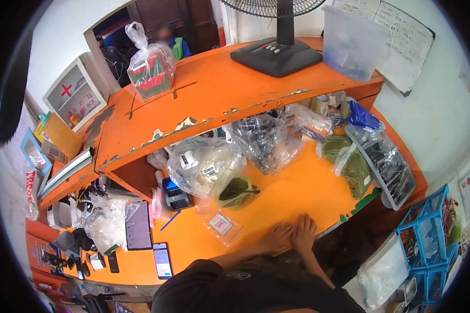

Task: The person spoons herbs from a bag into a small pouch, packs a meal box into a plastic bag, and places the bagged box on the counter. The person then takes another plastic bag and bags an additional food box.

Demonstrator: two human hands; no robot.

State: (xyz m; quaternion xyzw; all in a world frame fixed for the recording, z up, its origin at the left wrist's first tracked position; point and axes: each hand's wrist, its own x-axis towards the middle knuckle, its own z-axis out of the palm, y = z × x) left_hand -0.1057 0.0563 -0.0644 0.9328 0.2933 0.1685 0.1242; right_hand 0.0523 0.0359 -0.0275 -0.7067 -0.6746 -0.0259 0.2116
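Observation:
Both of my hands are at the front edge of the orange counter (pixel 277 180). My left hand (pixel 278 237) lies on the counter with its fingers pointing right, touching or nearly touching the other hand. My right hand (pixel 303 235) rests beside it, fingers up and slightly apart, holding nothing. To the left of them lies a small clear packet with a white label (pixel 222 224). Farther back stands an open bag of green leaves (pixel 236 192) with a dark handle sticking out. A lit phone (pixel 163 261) lies near the front edge.
A fan (pixel 277 55), a wrapped red and green parcel (pixel 152 75) and a clear tub (pixel 352 44) stand on the raised shelf. Plastic bags (pixel 263 141) and a grey tray (pixel 386 167) line the back. Blue baskets (pixel 425 235) stand right. A person (pixel 178 47) is beyond the opening.

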